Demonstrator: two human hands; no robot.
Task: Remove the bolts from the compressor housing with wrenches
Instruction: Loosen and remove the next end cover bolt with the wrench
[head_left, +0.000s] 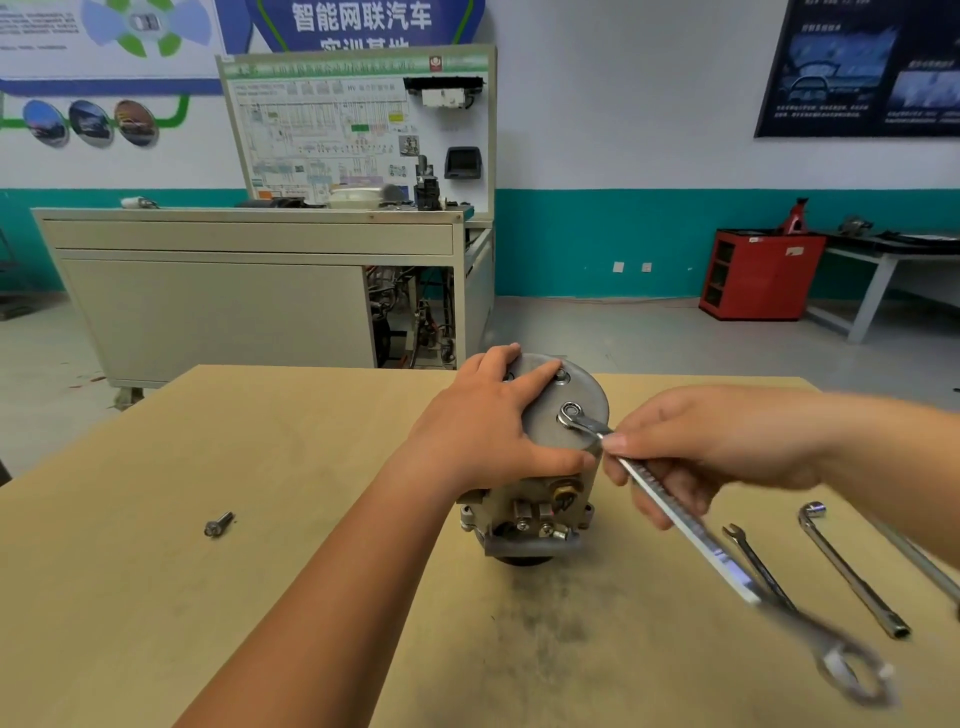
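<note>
**Holding the Housing, Turning the Ring Wrench**

Ignore the loose bolt (218, 524) at the left of the table (156, 571). Press down firmly with the left hand (488, 421), spread flat, fingers straight, atop the compressor housing (584, 400) standing mid-table. Seat the ring of the wrench (675, 512) squarely over the bolt head (570, 414). Pull smoothly with the right hand (691, 447), fingers curled around the shaft. Leave the spare wrenches (852, 566) lying at the right.

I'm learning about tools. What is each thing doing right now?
Compressor: upright on the table, held steady.
Left hand: pressing flat on its top.
Wrench: ring end over a bolt on top.
Right hand: gripping its handle.
Loose bolt: lying on the table.
Small wrench: lying unused.
Socket wrench: lying unused.
</note>
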